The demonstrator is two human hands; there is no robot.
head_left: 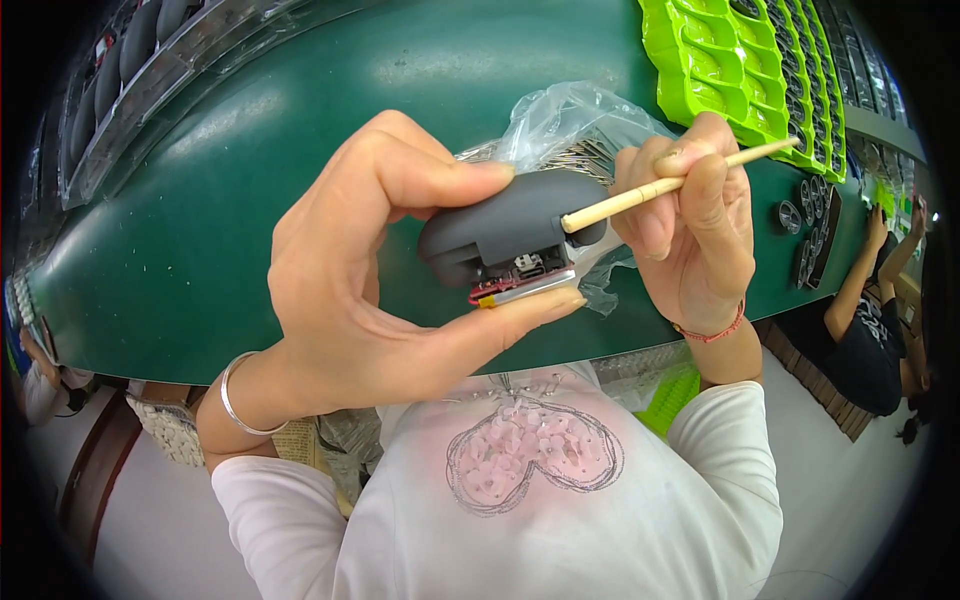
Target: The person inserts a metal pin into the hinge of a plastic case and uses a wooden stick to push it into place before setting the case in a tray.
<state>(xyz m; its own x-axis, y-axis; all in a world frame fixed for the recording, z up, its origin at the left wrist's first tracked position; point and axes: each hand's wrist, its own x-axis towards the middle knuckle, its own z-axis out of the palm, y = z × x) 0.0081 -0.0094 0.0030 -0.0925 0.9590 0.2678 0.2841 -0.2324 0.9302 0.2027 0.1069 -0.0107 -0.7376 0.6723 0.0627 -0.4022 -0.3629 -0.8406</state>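
Note:
My left hand (pixel 335 255) grips a dark grey, rounded plastic housing (pixel 510 215) between thumb and fingers, above the table. The housing's lower side is open, with a red circuit board (pixel 487 292) and a flat silvery part (pixel 535 284) showing against my fingers. A thin wooden stick (pixel 640 196) is pinched in my right hand (pixel 712 215). Its blunt left end touches or nearly touches the right end of the housing; the other end points to the upper right. Whatever lies under my left fingertips is hidden.
On the green table (pixel 300 90), a clear plastic bag (pixel 570 112) lies behind the housing, with thin metal pieces (pixel 590 155) there. A lime-green moulded tray (pixel 715 60) stands far right, near small round parts (pixel 790 215). Clear trays (pixel 150 125) hold dark housings far left. Another person (pixel 860 340) is at the right.

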